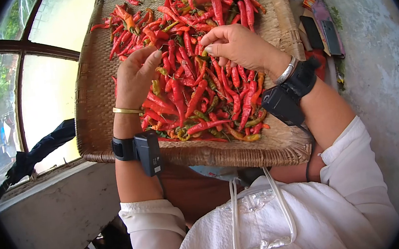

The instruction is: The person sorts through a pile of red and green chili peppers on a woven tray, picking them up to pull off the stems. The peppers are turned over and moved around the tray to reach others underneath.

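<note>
My left hand (136, 77) hovers above the left side of a pile of red chili peppers (198, 98), thumb and index finger pressed close together. Over the pile's middle, my right hand (242, 47) has its fingers curled in and the thumb near the index tip. Whatever either pinch holds is too small to make out. Some peppers are orange, yellow or green. They lie in a shallow woven basket tray (92, 82) with a thick rim. Near the tray's far edge, a few peppers look blurred.
A window (52, 71) and its sill are on the left, with a dark folded cloth or umbrella (43, 151) against it. Two phones (331, 37) lie beyond the tray's right edge. A black device is strapped to each forearm. The tray's near rim is by my lap.
</note>
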{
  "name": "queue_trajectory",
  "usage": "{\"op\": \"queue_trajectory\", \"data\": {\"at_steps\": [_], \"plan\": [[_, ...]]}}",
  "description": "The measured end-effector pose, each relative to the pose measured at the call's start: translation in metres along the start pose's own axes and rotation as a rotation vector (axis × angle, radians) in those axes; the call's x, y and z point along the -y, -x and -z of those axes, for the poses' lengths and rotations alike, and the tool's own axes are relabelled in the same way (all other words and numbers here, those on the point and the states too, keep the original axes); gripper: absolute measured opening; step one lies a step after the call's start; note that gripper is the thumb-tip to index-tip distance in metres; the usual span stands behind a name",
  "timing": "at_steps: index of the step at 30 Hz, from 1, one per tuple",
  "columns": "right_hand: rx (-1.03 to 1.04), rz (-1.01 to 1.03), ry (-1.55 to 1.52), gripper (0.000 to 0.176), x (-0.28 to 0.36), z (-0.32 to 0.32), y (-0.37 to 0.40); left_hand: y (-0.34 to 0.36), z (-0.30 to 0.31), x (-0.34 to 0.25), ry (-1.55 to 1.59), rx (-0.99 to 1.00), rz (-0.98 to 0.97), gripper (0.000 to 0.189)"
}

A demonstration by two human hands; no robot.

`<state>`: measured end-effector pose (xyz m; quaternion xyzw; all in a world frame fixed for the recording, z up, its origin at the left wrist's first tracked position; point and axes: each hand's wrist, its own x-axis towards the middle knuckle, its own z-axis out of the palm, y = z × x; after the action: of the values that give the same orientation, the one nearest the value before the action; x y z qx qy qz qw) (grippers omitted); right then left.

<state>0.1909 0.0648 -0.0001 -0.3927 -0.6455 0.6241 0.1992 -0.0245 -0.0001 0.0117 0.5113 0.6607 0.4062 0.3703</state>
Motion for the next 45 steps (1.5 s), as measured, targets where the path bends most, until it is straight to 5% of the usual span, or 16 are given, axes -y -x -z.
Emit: {"op": "queue_trajectory", "data": {"at_steps": [3, 6, 13, 16, 18, 22, 24, 27, 31, 33, 40, 45], "plan": [[0.022, 0.047, 0.032, 0.021, -0.001, -0.006, 0.001, 0.008, -0.020, 0.012, -0.749, 0.374, -0.201, 0.020], [0.076, 0.095, 0.054, 0.018, 0.003, -0.008, 0.000, 0.022, -0.038, 0.013, -1.033, 0.567, -0.168, 0.025], [0.032, 0.216, 0.292, 0.020, -0.009, -0.012, -0.003, 0.019, -0.034, 0.019, -1.021, 0.565, -0.204, 0.025], [-0.008, 0.281, 0.409, 0.021, -0.012, -0.010, -0.005, 0.013, -0.012, 0.006, -0.805, 0.710, -0.283, 0.022], [-0.038, 0.262, 0.403, 0.020, -0.011, -0.009, -0.005, 0.009, 0.004, -0.003, -0.501, 0.662, 0.080, 0.023], [-0.020, 0.294, 0.431, 0.020, -0.012, -0.010, -0.004, -0.004, 0.029, 0.000, -0.230, 0.465, 0.154, 0.021], [-0.022, 0.282, 0.461, 0.020, -0.012, -0.011, -0.003, -0.011, 0.029, 0.002, 0.612, -0.170, 0.022, 0.023], [-0.033, 0.287, 0.446, 0.020, -0.014, -0.012, -0.004, -0.012, 0.020, 0.007, 0.273, -0.262, 0.039, 0.026], [-0.032, 0.280, 0.482, 0.019, -0.011, -0.013, -0.004, 0.002, -0.025, 0.018, -0.721, 0.310, -0.343, 0.021], [-0.022, 0.263, 0.484, 0.018, -0.008, -0.015, -0.004, 0.006, -0.038, 0.034, -0.991, 0.471, -0.301, 0.024], [0.001, 0.331, 0.594, 0.020, -0.013, -0.016, -0.002, 0.004, -0.040, 0.037, -0.991, 0.429, -0.420, 0.013], [-0.045, 0.506, 0.641, 0.025, -0.017, -0.015, -0.003, 0.010, -0.039, 0.017, -0.488, 0.312, -0.457, 0.008]]}}
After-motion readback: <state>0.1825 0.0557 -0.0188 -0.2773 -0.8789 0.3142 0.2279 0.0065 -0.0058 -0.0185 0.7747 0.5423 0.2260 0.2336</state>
